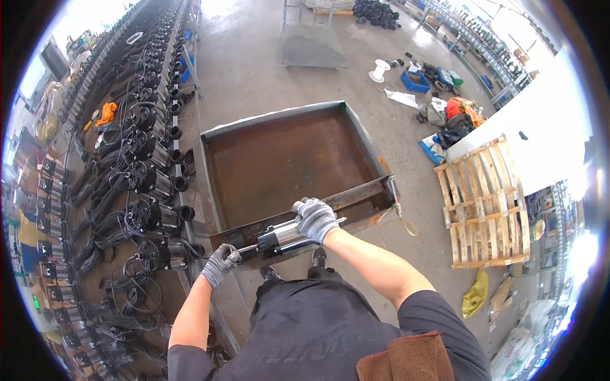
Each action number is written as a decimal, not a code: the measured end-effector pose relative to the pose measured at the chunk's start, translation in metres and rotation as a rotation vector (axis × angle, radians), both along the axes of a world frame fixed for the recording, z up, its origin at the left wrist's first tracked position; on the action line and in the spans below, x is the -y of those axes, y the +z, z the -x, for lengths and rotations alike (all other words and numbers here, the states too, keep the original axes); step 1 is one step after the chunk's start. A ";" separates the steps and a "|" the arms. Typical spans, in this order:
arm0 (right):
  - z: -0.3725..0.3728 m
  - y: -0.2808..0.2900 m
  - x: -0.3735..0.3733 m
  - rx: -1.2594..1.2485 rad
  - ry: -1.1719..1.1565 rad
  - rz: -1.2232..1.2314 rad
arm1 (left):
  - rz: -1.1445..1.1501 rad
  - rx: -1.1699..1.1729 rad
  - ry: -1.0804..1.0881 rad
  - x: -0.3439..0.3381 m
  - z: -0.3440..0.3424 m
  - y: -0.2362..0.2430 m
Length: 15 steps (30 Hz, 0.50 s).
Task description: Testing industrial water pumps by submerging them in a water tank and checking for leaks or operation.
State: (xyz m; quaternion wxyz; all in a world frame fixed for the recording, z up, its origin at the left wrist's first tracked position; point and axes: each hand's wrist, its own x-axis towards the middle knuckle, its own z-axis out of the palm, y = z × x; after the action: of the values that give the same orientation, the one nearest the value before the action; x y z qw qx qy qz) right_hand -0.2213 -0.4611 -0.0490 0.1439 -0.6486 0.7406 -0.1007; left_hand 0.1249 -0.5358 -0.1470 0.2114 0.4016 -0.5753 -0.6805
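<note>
A silver metal cylinder with a black end (pixel 284 232), much like a pump motor, lies level along the near edge of a rusty tank. My right hand (pixel 316 220), in a grey knit glove, is wrapped over its right part from above. At the left end a thin rod (pixel 248 249) sticks out of the black part. The gloved fingers of my left hand (pixel 221 264) are closed around the rod's tip. Just beyond the cylinder, a steel bar (pixel 359 193) crosses the tank (pixel 363 136), which holds brownish liquid. The cylinder's right end is partly hidden by my right hand and forearm.
Close by on the left stand long rows of black-and-silver pumps (pixel 151 216) with heaped black cables (pixel 105 184). A thin hose loop (pixel 407 227) hangs at the tank's right corner. Wooden pallets (pixel 486 209) lean at right; a flat cart (pixel 313 47) stands beyond the tank.
</note>
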 end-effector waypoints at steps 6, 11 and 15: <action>-0.002 0.003 0.000 -0.008 0.007 -0.022 | -0.090 0.590 -0.500 0.030 0.007 0.047; -0.008 0.004 0.004 0.009 0.017 -0.018 | 0.498 0.474 -0.226 0.003 -0.019 -0.042; -0.004 0.003 0.000 0.000 0.007 -0.015 | -0.645 -0.096 0.626 -0.007 0.005 -0.037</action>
State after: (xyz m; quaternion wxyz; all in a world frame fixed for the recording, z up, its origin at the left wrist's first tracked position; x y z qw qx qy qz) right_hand -0.2168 -0.4615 -0.0459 0.1491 -0.6502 0.7390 -0.0945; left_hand 0.1195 -0.5286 -0.1840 0.2975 0.5697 -0.1743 -0.7460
